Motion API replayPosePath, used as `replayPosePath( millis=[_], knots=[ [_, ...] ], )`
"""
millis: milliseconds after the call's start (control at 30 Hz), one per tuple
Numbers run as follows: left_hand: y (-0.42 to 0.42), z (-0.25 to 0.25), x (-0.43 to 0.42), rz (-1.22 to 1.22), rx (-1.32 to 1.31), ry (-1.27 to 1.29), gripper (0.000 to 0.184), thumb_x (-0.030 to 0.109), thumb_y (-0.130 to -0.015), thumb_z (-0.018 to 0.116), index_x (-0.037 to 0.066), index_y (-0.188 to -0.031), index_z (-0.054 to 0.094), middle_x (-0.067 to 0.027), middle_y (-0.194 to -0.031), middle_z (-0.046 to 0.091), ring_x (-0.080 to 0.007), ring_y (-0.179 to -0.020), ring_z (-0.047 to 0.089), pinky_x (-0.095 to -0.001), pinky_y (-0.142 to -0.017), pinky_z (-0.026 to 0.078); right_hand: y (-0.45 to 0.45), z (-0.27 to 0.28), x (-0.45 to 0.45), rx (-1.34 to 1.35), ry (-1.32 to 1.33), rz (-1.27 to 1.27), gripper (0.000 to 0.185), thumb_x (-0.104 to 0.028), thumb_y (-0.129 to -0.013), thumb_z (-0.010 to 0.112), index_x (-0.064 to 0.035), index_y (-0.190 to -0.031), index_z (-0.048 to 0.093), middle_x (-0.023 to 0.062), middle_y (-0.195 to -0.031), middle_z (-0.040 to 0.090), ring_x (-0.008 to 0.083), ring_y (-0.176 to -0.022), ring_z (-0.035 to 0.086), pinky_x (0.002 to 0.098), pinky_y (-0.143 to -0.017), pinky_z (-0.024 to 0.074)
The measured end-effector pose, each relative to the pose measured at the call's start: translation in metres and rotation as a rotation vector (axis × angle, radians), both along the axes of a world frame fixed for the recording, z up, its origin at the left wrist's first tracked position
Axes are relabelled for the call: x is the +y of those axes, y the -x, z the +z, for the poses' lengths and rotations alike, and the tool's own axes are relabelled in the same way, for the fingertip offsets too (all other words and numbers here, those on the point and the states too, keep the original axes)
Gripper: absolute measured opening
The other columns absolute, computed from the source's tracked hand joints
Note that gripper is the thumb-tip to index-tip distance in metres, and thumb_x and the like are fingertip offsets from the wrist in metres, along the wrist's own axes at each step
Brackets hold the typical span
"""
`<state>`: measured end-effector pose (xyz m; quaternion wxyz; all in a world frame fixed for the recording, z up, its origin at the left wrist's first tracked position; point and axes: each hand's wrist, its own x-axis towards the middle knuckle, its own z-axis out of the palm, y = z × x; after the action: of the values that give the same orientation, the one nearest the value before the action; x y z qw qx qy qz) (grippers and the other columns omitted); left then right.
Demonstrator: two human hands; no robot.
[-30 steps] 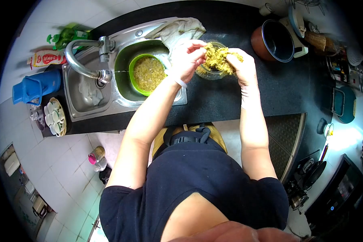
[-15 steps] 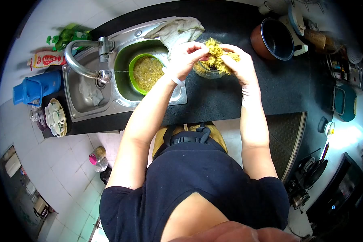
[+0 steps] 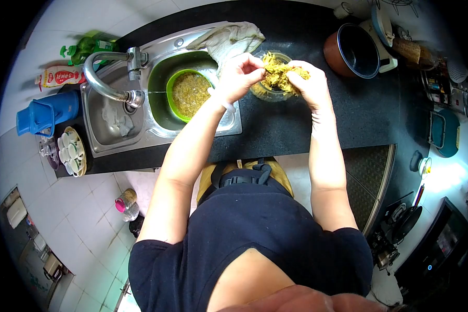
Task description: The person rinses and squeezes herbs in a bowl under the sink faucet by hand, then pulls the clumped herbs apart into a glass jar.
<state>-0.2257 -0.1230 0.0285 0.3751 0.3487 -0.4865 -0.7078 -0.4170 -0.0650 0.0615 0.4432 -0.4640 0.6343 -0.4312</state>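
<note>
The right hand [image 3: 313, 86] is clamped on a clump of yellow, shredded strands [image 3: 281, 78], its thumb over the near side. The left hand [image 3: 239, 79] brings thumb and forefinger to the clump's left edge; whether they pinch any strands is too small to tell. The clump is over a round, clear glass bowl [image 3: 274, 97], largely covering the bowl's opening.

This bowl stands on a black, speckled tabletop [image 3: 278, 130], well back from the front edge, with a broad stretch of black surface between. To its right, past a gap, sits a round, reddish-brown pot [image 3: 334, 54]. To its left, nearer, are the stainless-steel sink's rim [image 3: 161, 133] and a crumpled grey cloth [image 3: 239, 39] draped over the back corner. In the right basin, a bright-green round bowl [image 3: 171, 104] holds yellowish shreds.
</note>
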Motion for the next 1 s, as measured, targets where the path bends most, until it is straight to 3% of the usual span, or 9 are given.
replayPosePath(
  millis=[233, 267, 433, 500, 700, 833, 900, 967, 1000],
  knots=[
    [-0.014, 0.003, -0.012, 0.054, -0.216, 0.209, 0.008, 0.0, -0.077, 0.062, 0.003, -0.083, 0.06, -0.0002, -0.079, 0.061, -0.006, -0.073, 0.058, -0.0205, -0.07, 0.049, 0.013, 0.003, -0.002, 0.031, 0.014, -0.041, 0.025, -0.014, -0.073, 0.065, -0.0005, -0.094, 0.065, 0.0058, -0.084, 0.065, 0.0096, -0.077, 0.059, 0.0245, -0.071, 0.0475],
    [-0.016, 0.006, -0.012, -0.01, -0.215, 0.145, 0.008, -0.001, -0.08, 0.063, 0.003, -0.084, 0.057, -0.0014, -0.088, 0.059, -0.008, -0.08, 0.056, -0.0224, -0.077, 0.048, 0.015, 0.005, -0.001, 0.03, -0.013, -0.013, 0.026, -0.012, -0.072, 0.065, -0.0021, -0.097, 0.064, 0.0043, -0.084, 0.064, 0.009, -0.078, 0.058, 0.0239, -0.072, 0.0469],
    [0.0, 0.002, -0.006, -0.205, -0.182, 0.1, 0.009, 0.0, -0.082, 0.061, 0.004, -0.088, 0.056, 0.0003, -0.094, 0.058, -0.0064, -0.085, 0.055, -0.0203, -0.076, 0.046, -0.001, 0.019, -0.003, -0.03, -0.003, 0.12, 0.032, -0.012, -0.07, 0.067, -0.0055, -0.101, 0.063, 0.0033, -0.088, 0.063, 0.0093, -0.083, 0.058, 0.0242, -0.075, 0.0471],
    [0.008, 0.003, -0.004, -0.132, -0.1, 0.159, 0.008, 0.003, -0.078, 0.063, 0.004, -0.084, 0.06, 0.0003, -0.078, 0.061, -0.0057, -0.072, 0.057, -0.0202, -0.068, 0.048, -0.002, 0.009, -0.006, 0.096, 0.108, 0.163, 0.028, -0.013, -0.071, 0.066, -0.0046, -0.098, 0.064, 0.005, -0.089, 0.065, 0.0098, -0.082, 0.06, 0.0244, -0.074, 0.0479],
    [-0.007, -0.004, -0.012, -0.05, -0.191, 0.207, 0.006, 0.002, -0.078, 0.063, 0.004, -0.082, 0.059, 0.0006, -0.075, 0.06, -0.0055, -0.071, 0.057, -0.0204, -0.067, 0.049, 0.005, 0.013, 0.0, 0.168, -0.014, 0.048, 0.025, -0.015, -0.073, 0.065, -0.0035, -0.096, 0.066, 0.0059, -0.083, 0.067, 0.0114, -0.076, 0.062, 0.025, -0.071, 0.049],
    [-0.004, 0.001, -0.012, -0.054, -0.135, 0.118, 0.015, -0.001, -0.077, 0.061, 0.004, -0.091, 0.057, 0.0009, -0.079, 0.058, -0.0051, -0.07, 0.055, -0.0195, -0.066, 0.048, 0.012, 0.007, -0.001, 0.105, 0.027, 0.044, 0.025, -0.014, -0.074, 0.065, -0.0027, -0.096, 0.065, 0.006, -0.084, 0.066, 0.0101, -0.076, 0.061, 0.0241, -0.071, 0.0481],
    [0.003, 0.0, -0.01, -0.103, -0.196, 0.217, 0.029, 0.0, -0.077, 0.062, 0.004, -0.105, 0.056, -0.0012, -0.084, 0.058, -0.0063, -0.074, 0.056, -0.0203, -0.07, 0.049, 0.008, 0.007, -0.003, 0.063, 0.035, 0.046, 0.024, -0.014, -0.075, 0.066, -0.0017, -0.095, 0.065, 0.005, -0.084, 0.066, 0.0093, -0.076, 0.06, 0.0238, -0.07, 0.0478],
    [0.012, 0.011, -0.003, -0.131, -0.142, 0.202, 0.03, 0.002, -0.078, 0.062, 0.004, -0.107, 0.056, -0.0012, -0.085, 0.058, -0.0065, -0.074, 0.056, -0.0206, -0.072, 0.048, 0.006, 0.003, -0.004, 0.003, 0.049, 0.056, 0.023, -0.015, -0.076, 0.066, -0.0012, -0.095, 0.065, 0.0046, -0.084, 0.066, 0.0092, -0.076, 0.059, 0.0238, -0.07, 0.0478],
    [0.014, 0.005, -0.002, -0.127, -0.162, 0.185, 0.023, 0.002, -0.078, 0.063, 0.004, -0.1, 0.058, -0.0007, -0.081, 0.059, -0.0068, -0.073, 0.056, -0.021, -0.071, 0.048, 0.004, 0.001, -0.004, -0.064, 0.047, 0.059, 0.022, -0.014, -0.077, 0.066, -0.0005, -0.094, 0.064, 0.004, -0.083, 0.065, 0.0088, -0.076, 0.059, 0.0234, -0.069, 0.0477]
  ],
)
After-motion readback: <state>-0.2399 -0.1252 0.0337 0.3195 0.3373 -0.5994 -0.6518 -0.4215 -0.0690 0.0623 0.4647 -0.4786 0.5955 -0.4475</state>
